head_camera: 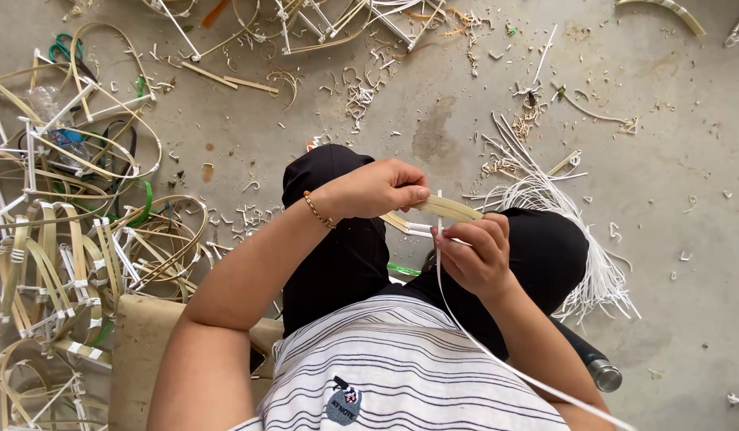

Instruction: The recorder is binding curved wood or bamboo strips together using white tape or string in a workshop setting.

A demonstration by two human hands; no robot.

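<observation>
- Two flat, pale bamboo strips (449,209) lie nearly level, long axis left-right, pinched by left hand (377,187) fingers.
- Right hand (474,254) fingers grip a thin white plastic strap (441,275).

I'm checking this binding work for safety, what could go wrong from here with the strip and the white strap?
The left hand pinches the flat pale bamboo strip only at its end, so it may slip or splinter into a finger. The long white plastic strap held by the right hand trails loose past the lap and could snag or pull free.
</observation>
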